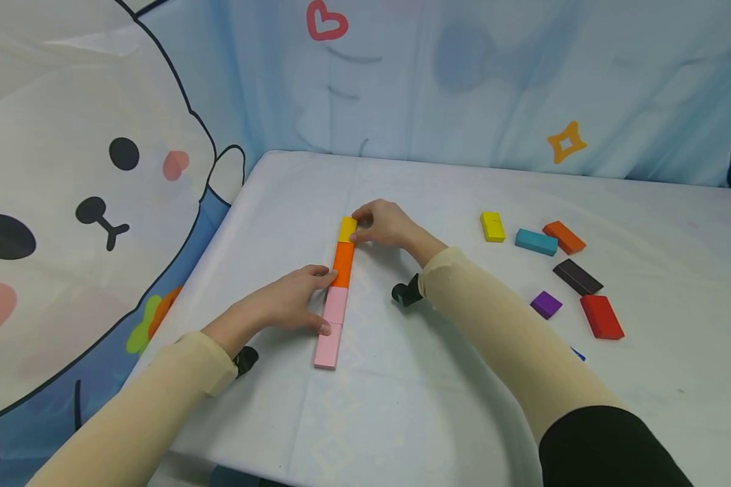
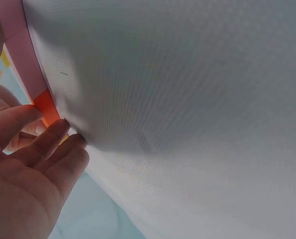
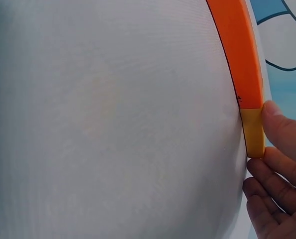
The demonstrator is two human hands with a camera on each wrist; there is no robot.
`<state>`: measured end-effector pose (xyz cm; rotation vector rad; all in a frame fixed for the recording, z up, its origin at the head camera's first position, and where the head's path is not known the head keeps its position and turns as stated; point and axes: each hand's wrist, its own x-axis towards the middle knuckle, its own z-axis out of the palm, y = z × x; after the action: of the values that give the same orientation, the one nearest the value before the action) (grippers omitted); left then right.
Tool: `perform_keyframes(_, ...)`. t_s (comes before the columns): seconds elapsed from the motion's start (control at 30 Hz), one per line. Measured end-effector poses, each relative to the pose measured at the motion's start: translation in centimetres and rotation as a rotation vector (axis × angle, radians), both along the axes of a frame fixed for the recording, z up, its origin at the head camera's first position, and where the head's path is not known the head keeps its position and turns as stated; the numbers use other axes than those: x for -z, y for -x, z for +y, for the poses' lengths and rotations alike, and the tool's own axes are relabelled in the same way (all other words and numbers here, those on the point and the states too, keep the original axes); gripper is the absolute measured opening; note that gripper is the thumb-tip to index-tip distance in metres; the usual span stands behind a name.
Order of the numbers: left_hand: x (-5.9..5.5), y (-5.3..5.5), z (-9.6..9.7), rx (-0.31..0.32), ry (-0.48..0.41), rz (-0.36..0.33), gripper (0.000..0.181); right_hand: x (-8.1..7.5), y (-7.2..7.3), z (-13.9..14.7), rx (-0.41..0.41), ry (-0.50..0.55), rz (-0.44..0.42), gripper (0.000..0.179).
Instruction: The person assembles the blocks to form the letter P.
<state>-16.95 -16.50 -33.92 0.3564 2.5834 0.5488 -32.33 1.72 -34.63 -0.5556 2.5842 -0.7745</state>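
A straight row of blocks lies on the white table: two pink blocks (image 1: 327,345), an orange block (image 1: 343,264) and a short yellow block (image 1: 347,229) at the far end. My right hand (image 1: 385,224) pinches the yellow block, its thumb near the joint with the orange one and its index finger at the end, as the right wrist view shows. My left hand (image 1: 291,297) rests along the row's left side with loosely extended fingers. Its thumb touches the nearer pink block and its fingertips reach the orange block.
Loose blocks lie at the right: yellow (image 1: 493,226), light blue (image 1: 536,241), orange (image 1: 564,237), black (image 1: 577,276), purple (image 1: 546,305) and red (image 1: 602,317). A dark blue block (image 1: 578,354) is mostly hidden by the right sleeve. A patterned curtain (image 1: 402,81) hangs behind the table.
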Motion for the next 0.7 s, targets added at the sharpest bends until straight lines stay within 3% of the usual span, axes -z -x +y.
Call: perform_keyframes(0.7, -0.07, -0.06, -0.02, -0.006, -0.011, -0.011, 0.094, 0.13, -0.12, -0.39, 0.017, -0.046, 0.012, 0.064)
